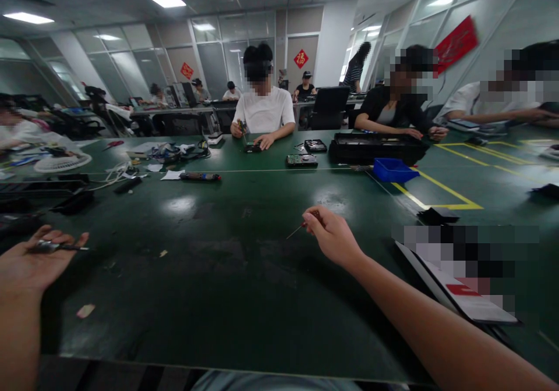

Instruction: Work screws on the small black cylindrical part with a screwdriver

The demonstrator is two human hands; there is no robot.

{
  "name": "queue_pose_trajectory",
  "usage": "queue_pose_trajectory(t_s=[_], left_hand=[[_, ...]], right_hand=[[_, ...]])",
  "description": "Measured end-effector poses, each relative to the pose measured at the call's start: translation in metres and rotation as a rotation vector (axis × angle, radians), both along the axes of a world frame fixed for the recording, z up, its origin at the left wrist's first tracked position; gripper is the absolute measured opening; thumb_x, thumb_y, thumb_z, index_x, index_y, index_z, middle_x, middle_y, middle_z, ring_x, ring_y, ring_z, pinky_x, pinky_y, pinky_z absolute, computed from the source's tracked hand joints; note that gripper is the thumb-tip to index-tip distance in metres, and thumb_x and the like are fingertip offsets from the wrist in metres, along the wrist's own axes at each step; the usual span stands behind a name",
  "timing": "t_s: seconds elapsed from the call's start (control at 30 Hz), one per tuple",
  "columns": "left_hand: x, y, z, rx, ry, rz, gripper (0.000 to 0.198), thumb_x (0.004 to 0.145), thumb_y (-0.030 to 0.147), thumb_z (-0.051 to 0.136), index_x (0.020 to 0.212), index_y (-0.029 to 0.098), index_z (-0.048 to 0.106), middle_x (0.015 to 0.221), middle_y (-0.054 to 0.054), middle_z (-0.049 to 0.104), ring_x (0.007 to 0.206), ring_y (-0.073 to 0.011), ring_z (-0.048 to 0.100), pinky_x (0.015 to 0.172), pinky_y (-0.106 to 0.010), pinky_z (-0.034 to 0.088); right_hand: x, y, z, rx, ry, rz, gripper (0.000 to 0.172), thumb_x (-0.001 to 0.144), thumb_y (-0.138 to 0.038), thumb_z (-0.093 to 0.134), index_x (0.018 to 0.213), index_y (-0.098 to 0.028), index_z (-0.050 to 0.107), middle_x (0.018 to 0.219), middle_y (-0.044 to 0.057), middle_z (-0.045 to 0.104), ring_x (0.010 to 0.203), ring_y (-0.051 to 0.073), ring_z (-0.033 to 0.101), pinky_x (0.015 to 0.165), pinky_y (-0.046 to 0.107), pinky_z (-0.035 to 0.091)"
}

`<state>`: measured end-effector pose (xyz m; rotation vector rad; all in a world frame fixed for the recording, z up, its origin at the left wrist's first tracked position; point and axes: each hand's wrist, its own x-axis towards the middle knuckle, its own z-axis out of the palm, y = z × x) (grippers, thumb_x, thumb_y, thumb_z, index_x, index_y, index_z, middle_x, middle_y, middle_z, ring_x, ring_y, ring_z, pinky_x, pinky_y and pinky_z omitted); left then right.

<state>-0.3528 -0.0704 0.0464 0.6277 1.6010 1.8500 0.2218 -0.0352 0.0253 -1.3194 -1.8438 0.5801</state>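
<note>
At the left edge, palm up, my left hand [32,263] holds a tool with a dark, shiny handle and a thin dark shaft, apparently a screwdriver [56,246]. The tool lies across my loosely curled fingers, its tip pointing right. Right of centre, my right hand [334,237] is closed around the reddish-brown handle of a second, slim screwdriver [296,231]. Its thin shaft points down and left, above the green table [196,298]. Most of that handle is hidden in my fingers.
Across the table a person [263,109] works on a small device. Near them lie a hard drive [302,160], a black printer-like part [378,148] and a blue tray [394,170]. A striped-looking handled tool [201,176], cables [117,174] and small scraps lie left.
</note>
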Motion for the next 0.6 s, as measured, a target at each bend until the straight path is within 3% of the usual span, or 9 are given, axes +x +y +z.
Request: queue_pose_trajectory(t_s=[0.1,0.2,0.3,0.47,0.6], left_hand=[[-0.009,0.004,-0.003,0.074,-0.124,-0.073,0.023,0.089,0.004,0.025,0.075,0.012,0.042,0.061,0.004,0.046,0.059,-0.0068,0.042,0.085,-0.041,0.050],[0.005,0.007,0.005,0.077,-0.071,-0.041,0.029,0.086,0.001,0.024,0.077,0.013,0.048,0.066,0.003,0.053,0.064,-0.0092,0.047,0.086,-0.045,0.050],[0.040,0.009,0.023,0.068,0.024,-0.090,0.029,0.086,0.000,0.028,0.077,0.013,0.051,0.065,0.001,0.053,0.066,-0.0105,0.049,0.086,-0.044,0.051],[0.106,0.020,0.055,0.047,-0.022,-0.376,0.026,0.088,0.003,0.034,0.085,0.016,0.056,0.062,0.002,0.048,0.067,-0.0105,0.046,0.092,-0.044,0.051],[0.156,0.039,0.062,0.057,-0.109,-0.578,0.024,0.079,0.004,0.044,0.093,0.016,0.059,0.068,0.000,0.048,0.068,-0.0127,0.046,0.086,-0.040,0.052]], right_hand=[[0.001,0.001,-0.001,-0.002,-0.001,-0.007,0.025,0.099,-0.038,0.045,0.095,-0.020,0.063,0.074,0.002,0.066,0.070,0.018,0.064,0.065,0.030,0.045],[0.001,0.001,-0.001,-0.007,0.003,-0.005,0.026,0.099,-0.039,0.045,0.095,-0.020,0.063,0.075,0.002,0.066,0.070,0.018,0.064,0.065,0.030,0.046],[0.000,0.002,0.000,-0.008,0.011,0.004,0.027,0.099,-0.039,0.044,0.095,-0.020,0.063,0.075,0.002,0.067,0.070,0.018,0.064,0.065,0.030,0.046],[0.000,0.002,0.000,-0.008,0.010,-0.006,0.026,0.098,-0.039,0.045,0.095,-0.020,0.063,0.075,0.002,0.066,0.070,0.018,0.064,0.065,0.030,0.046],[0.000,0.002,0.000,0.011,0.027,-0.036,0.025,0.098,-0.039,0.046,0.093,-0.021,0.062,0.075,0.002,0.066,0.070,0.018,0.064,0.066,0.031,0.046]])
